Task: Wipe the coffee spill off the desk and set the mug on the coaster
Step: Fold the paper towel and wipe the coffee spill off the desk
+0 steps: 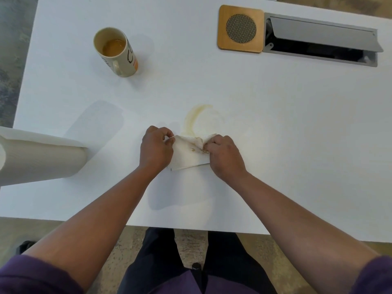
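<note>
I have both hands on the paper towel (188, 152), which lies on the white tabletop (275, 124) just short of the coffee spill (192, 119). My left hand (156, 147) pinches its left corner between thumb and fingertips; my right hand (224, 154) has its fingers curled onto the right edge, where the paper is bunched and already stained brown. Neither hand is released.

What the next stroke turns on: the spill lies straight ahead of the fingers, away from me, and its near end touches the far edge of the towel. It is a curved streak whose long run goes from the towel away from me and then bends to the right, with a fainter ring trace on that side. It sits between my two hands, somewhat nearer the right one, so I judge a forward push, led by the right hand, would cover it.

The mug (117, 52) stands upright, far left, with coffee in it and its handle toward me; my left hand is the nearer one to it. The coaster (240, 28) is far right, well apart from the mug, beside an open cable hatch (322, 40). A paper towel roll (40, 160) stands at my left.
</note>
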A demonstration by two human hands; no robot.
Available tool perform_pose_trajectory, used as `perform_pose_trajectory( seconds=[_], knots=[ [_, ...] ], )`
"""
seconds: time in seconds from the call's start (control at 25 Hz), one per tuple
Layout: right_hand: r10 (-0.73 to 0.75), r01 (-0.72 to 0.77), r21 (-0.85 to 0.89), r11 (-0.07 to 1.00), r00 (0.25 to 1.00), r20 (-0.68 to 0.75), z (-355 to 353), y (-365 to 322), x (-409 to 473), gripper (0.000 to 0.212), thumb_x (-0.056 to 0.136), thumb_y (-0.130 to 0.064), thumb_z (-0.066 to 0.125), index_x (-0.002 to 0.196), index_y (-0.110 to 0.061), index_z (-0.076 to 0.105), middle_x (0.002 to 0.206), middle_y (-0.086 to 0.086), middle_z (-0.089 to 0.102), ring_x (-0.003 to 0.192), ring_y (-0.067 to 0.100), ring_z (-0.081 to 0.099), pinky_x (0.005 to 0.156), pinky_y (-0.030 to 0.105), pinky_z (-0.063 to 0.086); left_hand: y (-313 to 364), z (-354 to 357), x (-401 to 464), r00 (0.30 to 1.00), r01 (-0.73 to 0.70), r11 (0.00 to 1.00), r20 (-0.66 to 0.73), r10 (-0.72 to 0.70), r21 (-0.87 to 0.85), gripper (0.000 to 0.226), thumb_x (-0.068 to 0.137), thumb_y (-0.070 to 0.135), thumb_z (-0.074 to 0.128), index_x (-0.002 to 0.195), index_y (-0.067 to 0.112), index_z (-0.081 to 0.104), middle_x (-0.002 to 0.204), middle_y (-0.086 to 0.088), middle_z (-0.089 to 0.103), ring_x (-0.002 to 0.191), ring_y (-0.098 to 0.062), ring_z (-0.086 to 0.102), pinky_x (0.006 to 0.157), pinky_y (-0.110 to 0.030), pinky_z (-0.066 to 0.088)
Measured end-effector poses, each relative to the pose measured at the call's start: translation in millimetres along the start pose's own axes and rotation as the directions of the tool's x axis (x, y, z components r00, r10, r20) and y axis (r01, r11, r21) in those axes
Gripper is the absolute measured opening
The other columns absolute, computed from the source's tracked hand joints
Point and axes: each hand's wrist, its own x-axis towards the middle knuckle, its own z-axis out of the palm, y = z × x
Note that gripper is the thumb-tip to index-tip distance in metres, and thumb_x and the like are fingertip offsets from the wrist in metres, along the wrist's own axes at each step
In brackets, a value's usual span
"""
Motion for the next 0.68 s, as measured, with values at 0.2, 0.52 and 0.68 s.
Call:
perform_pose_trajectory(
  seconds=[0.2, 0.52, 0.68],
  knots=[
    [0.540, -0.461, 0.539, 0.705, 0.841, 0.014, -9.8, -7.1, 3.5, 0.030, 0.088, -0.002, 0.057, 0.091, -0.025, 0.076, 0.095, -0.006, 0.074, 0.085, 0.010, 0.067, 0.077, 0.030, 0.053, 24.0, 7.3, -1.8, 0.997, 0.077, 0.925, 0.004, -0.082, -0.371, 0.018, 0.092, 0.015, 0.066, 0.084, 0.031, 0.066, 0.099, -0.001, 0.070, 0.080, -0.019, 0.074, 0.074, -0.036, 0.059],
    [0.604, -0.475, 0.876, 0.085, 0.723, 0.334, -41.6, -4.9, 13.5, 0.019, 0.093, 0.001, 0.062, 0.092, -0.018, 0.067, 0.089, 0.003, 0.075, 0.077, 0.021, 0.066, 0.067, 0.036, 0.053, 31.2, -6.2, 4.0, 0.999, 0.012, 0.975, 0.041, -0.003, -0.220, 0.014, 0.086, 0.019, 0.061, 0.089, 0.032, 0.062, 0.081, 0.016, 0.061, 0.057, 0.000, 0.052, 0.050, -0.013, 0.037],
    [0.454, -0.465, 0.831, -0.305, 0.696, 0.556, -51.5, -1.1, 21.1, 0.030, 0.091, 0.006, 0.053, 0.085, -0.023, 0.061, 0.083, -0.001, 0.073, 0.076, 0.019, 0.067, 0.071, 0.034, 0.051, 36.0, -10.7, 12.0, 0.989, -0.042, 0.984, 0.131, 0.065, -0.172, 0.005, 0.092, 0.027, 0.069, 0.092, 0.032, 0.069, 0.080, 0.020, 0.063, 0.067, 0.000, 0.055, 0.056, -0.017, 0.039]
  ],
)
